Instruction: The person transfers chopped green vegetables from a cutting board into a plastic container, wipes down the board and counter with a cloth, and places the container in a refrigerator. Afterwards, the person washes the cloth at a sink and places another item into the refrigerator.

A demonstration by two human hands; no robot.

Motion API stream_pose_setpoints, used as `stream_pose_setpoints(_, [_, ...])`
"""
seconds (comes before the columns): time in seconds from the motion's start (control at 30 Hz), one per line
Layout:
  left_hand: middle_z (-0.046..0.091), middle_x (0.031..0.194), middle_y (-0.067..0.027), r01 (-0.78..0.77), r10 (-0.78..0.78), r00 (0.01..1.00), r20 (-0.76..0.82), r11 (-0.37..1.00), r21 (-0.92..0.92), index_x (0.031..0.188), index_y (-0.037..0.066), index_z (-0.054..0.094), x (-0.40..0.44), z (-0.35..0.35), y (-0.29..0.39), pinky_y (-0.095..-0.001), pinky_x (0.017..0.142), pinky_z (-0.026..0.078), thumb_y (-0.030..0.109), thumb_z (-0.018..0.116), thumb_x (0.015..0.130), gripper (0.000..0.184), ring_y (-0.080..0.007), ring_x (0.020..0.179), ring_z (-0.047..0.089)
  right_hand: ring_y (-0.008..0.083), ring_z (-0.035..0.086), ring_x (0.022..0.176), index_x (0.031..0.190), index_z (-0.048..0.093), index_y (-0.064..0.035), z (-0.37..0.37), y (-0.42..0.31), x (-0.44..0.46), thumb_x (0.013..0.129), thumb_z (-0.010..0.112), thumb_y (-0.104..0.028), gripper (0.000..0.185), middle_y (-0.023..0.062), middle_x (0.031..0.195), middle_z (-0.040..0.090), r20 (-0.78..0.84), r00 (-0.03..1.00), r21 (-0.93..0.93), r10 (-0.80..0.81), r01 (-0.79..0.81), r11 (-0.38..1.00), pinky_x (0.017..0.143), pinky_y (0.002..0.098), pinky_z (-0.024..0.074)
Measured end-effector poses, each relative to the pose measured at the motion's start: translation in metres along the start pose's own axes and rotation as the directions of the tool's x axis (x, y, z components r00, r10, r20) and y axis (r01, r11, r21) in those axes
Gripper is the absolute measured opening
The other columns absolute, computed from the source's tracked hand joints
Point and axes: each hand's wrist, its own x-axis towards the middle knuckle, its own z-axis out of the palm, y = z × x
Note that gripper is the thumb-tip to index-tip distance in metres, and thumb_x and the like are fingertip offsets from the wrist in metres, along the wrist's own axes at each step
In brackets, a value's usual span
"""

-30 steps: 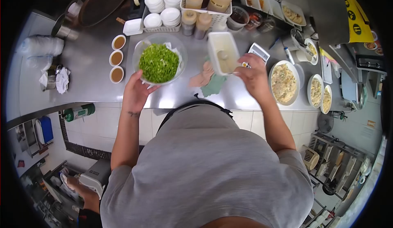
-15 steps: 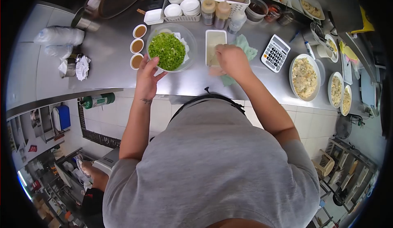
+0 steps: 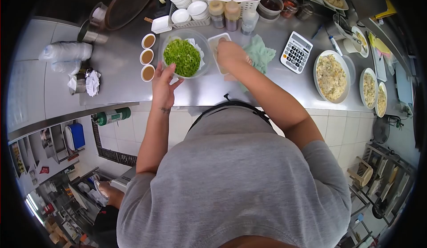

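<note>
My left hand (image 3: 164,86) grips the near left rim of a clear bowl (image 3: 205,43) of chopped greens (image 3: 181,57), with a white paper towel along its right side. My right hand (image 3: 231,56) is closed over a white rectangular container (image 3: 218,38); its fingertips are hidden, and what they hold cannot be made out. The container stands right of the bowl, slightly tilted in direction. A green cloth (image 3: 259,54) lies just right of my right hand. Left of the bowl are three small cups of brown sauce (image 3: 147,56) in a column.
A calculator (image 3: 296,52) lies right of the cloth, and beyond it are a large bowl of food (image 3: 332,76) and two smaller ones. Stacked white dishes (image 3: 181,15) and sauce bottles (image 3: 232,16) stand at the back. A person's foot (image 3: 106,190) shows at lower left.
The white container, first held up by my right hand, is down beside the bowl and has shifted left. My right hand has moved from its edge to over it. My left hand stays at the bowl.
</note>
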Motion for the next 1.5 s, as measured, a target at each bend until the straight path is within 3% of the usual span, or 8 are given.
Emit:
stream_pose_setpoints(0.2, [0.043,0.133,-0.0126,-0.115,0.139,0.988,-0.063,0.949,0.293,0.145,0.001,0.019,-0.019,0.027,0.016,-0.0400,0.088,0.046,0.030,0.073,0.077,0.092,-0.0227,0.115,0.048,0.0322,0.066,0.088,0.115,0.059,-0.0082,-0.030,0.048,-0.025,0.085,0.048,-0.006,0.032,0.0177,0.098,0.066,-0.246,0.947,0.285,-0.204,0.272,0.919,0.075,0.0401,0.0517])
stream_pose_setpoints(0.4, [0.043,0.130,-0.0176,-0.048,0.092,0.988,-0.122,0.946,0.321,0.146,-0.001,0.013,-0.027,0.050,0.012,-0.0401,0.088,0.046,0.030,0.076,0.075,0.100,-0.0254,0.113,0.050,0.0205,0.062,0.066,0.111,0.061,-0.0045,-0.043,0.018,-0.075,0.083,0.052,-0.003,0.030,0.0118,0.075,0.061,0.070,0.963,0.821,-0.261,0.093,0.564,0.062,0.0324,0.0499])
stream_pose_setpoints(0.53, [0.043,0.128,-0.0190,0.040,-0.015,0.993,-0.121,0.978,0.205,0.146,-0.002,0.009,-0.046,0.061,0.018,-0.0432,0.088,0.045,0.033,0.077,0.073,0.105,-0.0286,0.116,0.048,0.0167,0.057,0.053,0.111,0.059,-0.0012,-0.020,0.021,-0.078,0.084,0.050,-0.003,0.029,0.0065,0.074,0.062,-0.226,0.889,0.668,-0.399,0.439,0.601,0.050,0.0292,0.0476])
stream_pose_setpoints(0.67, [0.042,0.131,-0.0195,0.113,-0.082,0.985,-0.150,0.972,0.208,0.146,-0.002,0.007,-0.046,0.056,0.024,-0.0456,0.088,0.045,0.037,0.077,0.073,0.109,-0.0304,0.122,0.043,0.0086,0.049,0.053,0.116,0.056,0.0039,-0.048,0.041,-0.067,0.082,0.045,0.003,0.036,0.0050,0.077,0.059,0.124,0.981,0.845,-0.151,-0.025,0.534,0.047,0.0231,0.0412])
stream_pose_setpoints(0.87, [0.039,0.135,-0.0181,0.135,-0.078,0.983,-0.167,0.921,0.365,0.144,-0.002,0.012,-0.035,0.071,0.049,-0.0512,0.091,0.040,0.043,0.078,0.069,0.110,-0.0309,0.123,0.042,0.0090,0.051,0.054,0.113,0.057,0.0024,-0.062,0.048,-0.054,0.082,0.046,0.000,0.033,0.0051,0.078,0.060,0.145,0.957,0.800,-0.251,0.036,0.599,0.048,0.0225,0.0414])
stream_pose_setpoints(0.97, [0.036,0.138,-0.0176,0.162,-0.099,0.983,-0.157,0.866,0.473,0.145,0.001,0.013,-0.025,0.079,0.056,-0.0508,0.091,0.039,0.043,0.078,0.068,0.109,-0.0307,0.127,0.038,0.0116,0.055,0.056,0.105,0.060,-0.0023,-0.044,0.034,-0.052,0.082,0.050,-0.004,0.025,0.0058,0.074,0.061,0.154,0.931,0.830,-0.331,0.060,0.554,0.050,0.0256,0.0433])
stream_pose_setpoints(1.07, [0.033,0.141,-0.0178,0.183,-0.106,0.980,-0.170,0.818,0.545,0.146,0.004,0.012,-0.029,0.099,0.062,-0.0517,0.091,0.038,0.043,0.078,0.067,0.110,-0.0312,0.129,0.036,0.0145,0.057,0.058,0.098,0.061,-0.0046,-0.011,0.036,-0.042,0.082,0.056,-0.007,0.017,0.0067,0.069,0.061,-0.131,0.870,0.615,-0.476,0.448,0.649,0.054,0.0298,0.0467])
stream_pose_setpoints(1.5, [0.048,0.126,-0.0191,0.215,0.004,0.935,-0.355,0.788,0.577,0.145,0.000,0.011,-0.042,0.122,0.045,-0.0411,0.074,0.045,0.042,0.082,0.062,0.117,-0.0252,0.103,0.056,0.0361,0.063,0.072,0.094,0.061,-0.0054,-0.019,0.064,-0.040,0.081,0.058,-0.011,0.014,0.0190,0.078,0.064,-0.135,0.827,0.495,-0.545,0.533,0.686,0.065,0.0428,0.0487])
